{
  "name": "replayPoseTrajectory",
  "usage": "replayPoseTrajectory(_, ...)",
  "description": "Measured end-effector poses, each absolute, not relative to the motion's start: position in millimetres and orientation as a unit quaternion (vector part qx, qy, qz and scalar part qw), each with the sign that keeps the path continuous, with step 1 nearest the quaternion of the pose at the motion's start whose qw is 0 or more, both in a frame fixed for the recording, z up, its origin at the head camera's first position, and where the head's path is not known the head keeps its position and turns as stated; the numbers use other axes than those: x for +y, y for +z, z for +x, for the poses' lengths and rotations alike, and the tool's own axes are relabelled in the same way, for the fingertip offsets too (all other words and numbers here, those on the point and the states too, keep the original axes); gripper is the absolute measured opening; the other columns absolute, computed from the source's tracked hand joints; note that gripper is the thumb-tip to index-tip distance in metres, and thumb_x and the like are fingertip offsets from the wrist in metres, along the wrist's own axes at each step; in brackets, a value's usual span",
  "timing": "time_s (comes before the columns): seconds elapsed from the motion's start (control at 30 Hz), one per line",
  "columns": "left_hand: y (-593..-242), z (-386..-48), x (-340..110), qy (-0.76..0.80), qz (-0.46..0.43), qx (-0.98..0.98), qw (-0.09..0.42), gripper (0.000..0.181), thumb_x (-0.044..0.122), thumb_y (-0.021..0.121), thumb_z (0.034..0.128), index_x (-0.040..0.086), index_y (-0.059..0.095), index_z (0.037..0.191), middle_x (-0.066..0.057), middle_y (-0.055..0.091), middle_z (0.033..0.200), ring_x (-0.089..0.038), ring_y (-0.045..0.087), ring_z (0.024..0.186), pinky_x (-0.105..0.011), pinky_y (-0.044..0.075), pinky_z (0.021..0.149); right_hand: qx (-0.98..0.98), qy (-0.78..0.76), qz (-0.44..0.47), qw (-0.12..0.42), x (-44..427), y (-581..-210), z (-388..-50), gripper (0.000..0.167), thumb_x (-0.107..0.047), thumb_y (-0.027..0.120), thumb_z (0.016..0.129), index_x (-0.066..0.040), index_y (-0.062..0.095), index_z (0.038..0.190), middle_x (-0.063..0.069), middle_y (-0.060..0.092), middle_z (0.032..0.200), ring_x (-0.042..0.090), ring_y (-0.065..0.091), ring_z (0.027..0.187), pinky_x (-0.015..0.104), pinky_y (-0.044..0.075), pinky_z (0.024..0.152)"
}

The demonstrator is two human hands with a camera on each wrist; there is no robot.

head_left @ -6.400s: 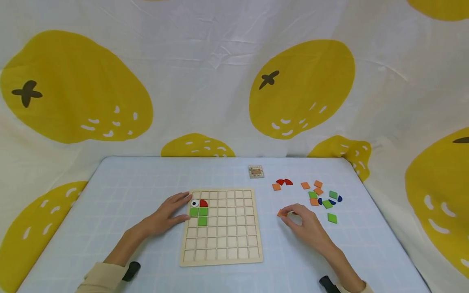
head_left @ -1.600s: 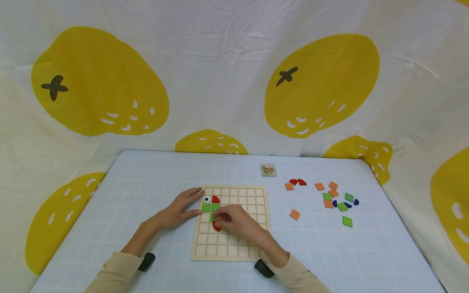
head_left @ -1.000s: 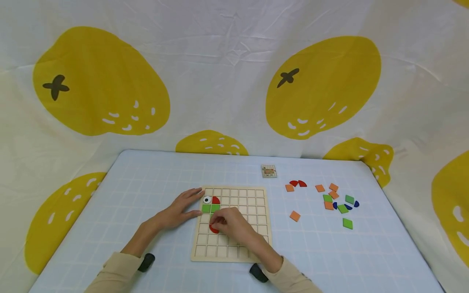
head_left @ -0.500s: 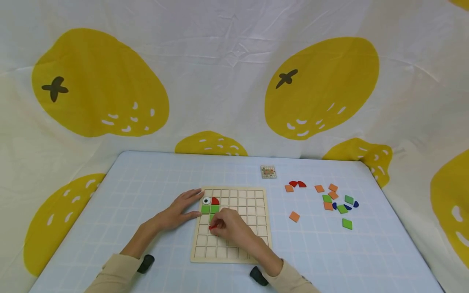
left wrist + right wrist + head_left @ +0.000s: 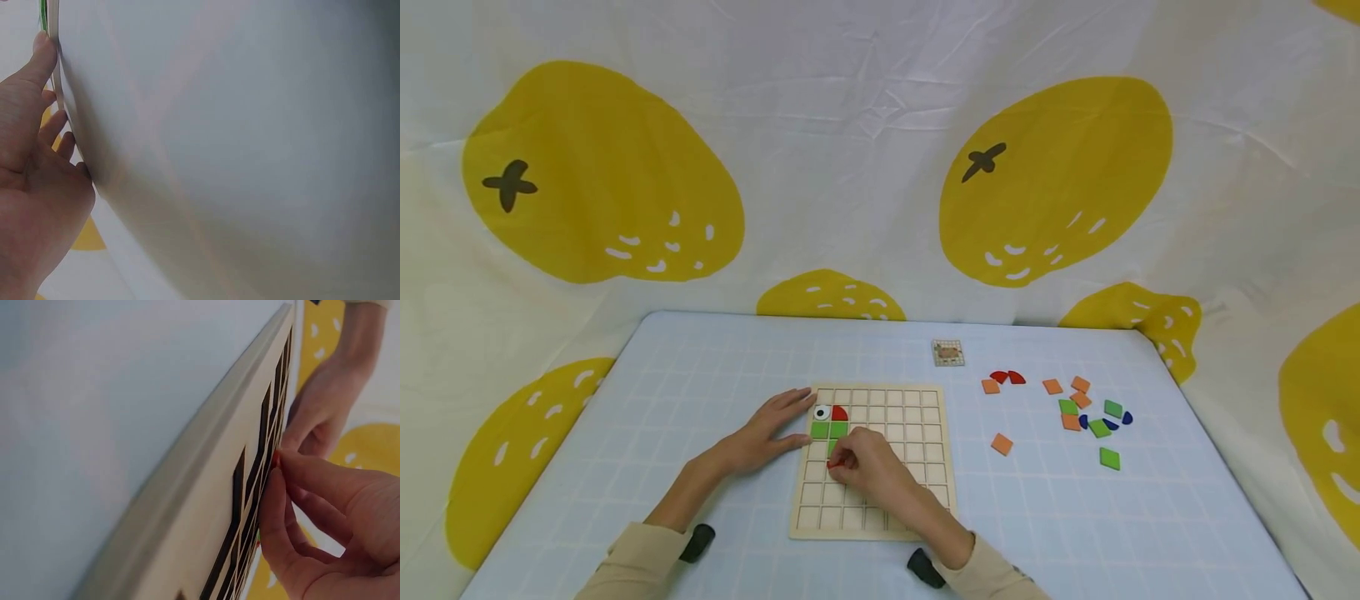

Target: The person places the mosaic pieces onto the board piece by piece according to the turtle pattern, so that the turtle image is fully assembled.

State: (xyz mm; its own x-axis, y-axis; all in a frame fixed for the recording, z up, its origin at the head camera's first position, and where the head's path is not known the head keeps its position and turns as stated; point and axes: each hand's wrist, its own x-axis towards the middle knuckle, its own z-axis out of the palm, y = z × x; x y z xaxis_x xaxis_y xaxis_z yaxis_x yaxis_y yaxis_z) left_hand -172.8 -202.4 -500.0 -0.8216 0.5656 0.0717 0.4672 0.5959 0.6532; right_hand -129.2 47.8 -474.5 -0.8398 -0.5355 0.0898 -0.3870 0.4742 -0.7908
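Observation:
A wooden grid board (image 5: 860, 532) lies on the table. Its upper left cells hold a white eye tile (image 5: 822, 412), a red quarter piece (image 5: 839, 412) and green squares (image 5: 819, 430), one partly behind my right fingers. My right hand (image 5: 880, 472) pinches a small red piece (image 5: 834, 465) between thumb and finger, over a cell just below the lowest green square; the right wrist view shows this red piece (image 5: 275, 459) at the fingertips. With fingers spread, my left hand (image 5: 757, 435) rests at the board's left edge; the left wrist view shows the left hand (image 5: 39, 156) against that edge.
A small patterned card (image 5: 948, 352) lies behind the board. To the right are two red pieces (image 5: 1016, 377), scattered orange squares (image 5: 1002, 444), green pieces (image 5: 1109, 458) and dark blue pieces (image 5: 1127, 417). A lemon-patterned cloth (image 5: 842, 167) hangs behind the table.
My right hand has gone from an orange square on the right to the board, and now holds a red piece, which has tilted from flat towards edge-on. The left hand stays at the board's edge.

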Motion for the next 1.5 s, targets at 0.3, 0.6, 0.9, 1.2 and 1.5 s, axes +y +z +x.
replayPoseTrajectory(0.3, -501.4, -173.9, -201.7, 0.341, 0.282, 0.893, 0.08, 0.068, 0.025, 0.071, 0.0988, 0.001, 0.042, 0.156, -0.023, 0.033, 0.162, -0.048, 0.026, 0.148, -0.069, 0.026, 0.116, 0.861, -0.42, -0.274, 0.087, 63.8, -475.7, -132.8, 0.006, -0.009, 0.072, 0.097, -0.006, 0.076, 0.094, -0.005, 0.062, 0.087, 0.001, 0.056, 0.078, 0.017, 0.052, 0.071)
replayPoseTrajectory(0.6, -500.1, -174.3, -201.5, 0.337, 0.267, 0.897, 0.098, 0.07, 0.03, 0.07, 0.0991, 0.005, 0.041, 0.157, -0.019, 0.032, 0.164, -0.046, 0.024, 0.15, -0.068, 0.023, 0.118, 0.862, -0.417, -0.278, 0.073, 90.1, -472.7, -137.5, 0.005, -0.007, 0.069, 0.098, -0.006, 0.073, 0.101, -0.001, 0.066, 0.095, 0.006, 0.059, 0.083, 0.022, 0.053, 0.075)
replayPoseTrajectory(0.9, -500.9, -173.4, -201.7, 0.334, 0.269, 0.899, 0.091, 0.07, 0.029, 0.07, 0.0991, 0.005, 0.04, 0.157, -0.019, 0.031, 0.164, -0.046, 0.024, 0.15, -0.068, 0.024, 0.117, 0.874, -0.409, -0.258, 0.04, 114.3, -471.6, -144.8, 0.007, -0.005, 0.07, 0.097, -0.005, 0.073, 0.104, -0.001, 0.066, 0.097, 0.012, 0.062, 0.089, 0.026, 0.056, 0.08)
replayPoseTrajectory(1.2, -500.6, -173.0, -201.5, 0.339, 0.272, 0.896, 0.086, 0.069, 0.03, 0.07, 0.099, 0.004, 0.041, 0.157, -0.02, 0.032, 0.164, -0.047, 0.024, 0.15, -0.069, 0.024, 0.117, 0.886, -0.409, -0.218, 0.002, 143.0, -470.7, -152.1, 0.012, -0.004, 0.072, 0.096, -0.004, 0.072, 0.108, 0.002, 0.068, 0.102, 0.017, 0.064, 0.095, 0.033, 0.056, 0.085)
replayPoseTrajectory(1.5, -499.5, -171.7, -200.9, 0.337, 0.265, 0.899, 0.09, 0.07, 0.03, 0.07, 0.0991, 0.005, 0.041, 0.157, -0.019, 0.031, 0.164, -0.047, 0.024, 0.15, -0.069, 0.024, 0.117, 0.898, -0.399, -0.181, -0.038, 172.2, -472.5, -159.8, 0.015, -0.002, 0.074, 0.093, -0.004, 0.073, 0.109, 0.007, 0.07, 0.105, 0.026, 0.066, 0.101, 0.047, 0.056, 0.092)
